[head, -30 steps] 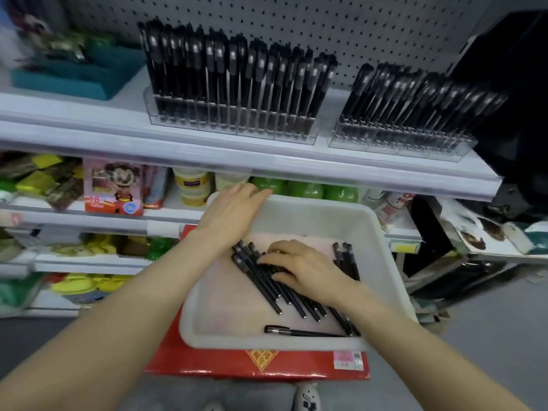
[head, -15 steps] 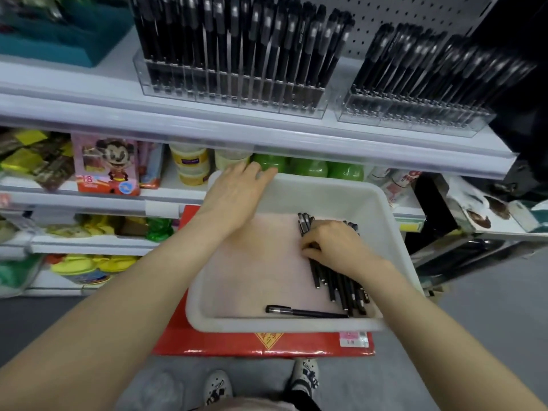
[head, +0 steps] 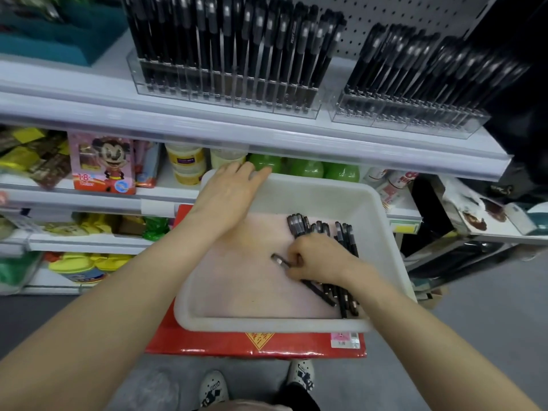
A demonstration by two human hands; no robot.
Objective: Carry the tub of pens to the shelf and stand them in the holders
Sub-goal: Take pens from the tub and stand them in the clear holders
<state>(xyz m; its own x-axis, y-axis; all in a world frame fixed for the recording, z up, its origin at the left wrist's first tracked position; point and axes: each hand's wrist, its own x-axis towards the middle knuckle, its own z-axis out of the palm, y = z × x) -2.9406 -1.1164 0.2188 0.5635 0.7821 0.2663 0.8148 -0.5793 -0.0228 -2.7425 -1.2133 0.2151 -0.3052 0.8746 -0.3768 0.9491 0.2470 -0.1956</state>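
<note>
Now slim black pens (head: 345, 298) are being gripped mid-frame by the right hand (head: 320, 259) (left hand (head: 228, 197) flat on white plastic tub (head: 267, 324)), for lifting to clear acrylic holders (head: 225, 96).

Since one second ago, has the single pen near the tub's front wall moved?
Yes. It no longer lies by the tub's front wall; the right hand now pinches a pen, probably this one, nearer the tub's middle.

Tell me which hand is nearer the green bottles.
Left. The left hand rests on the tub rim beside the bottles; the right hand grips pens down inside, farther back.
</note>
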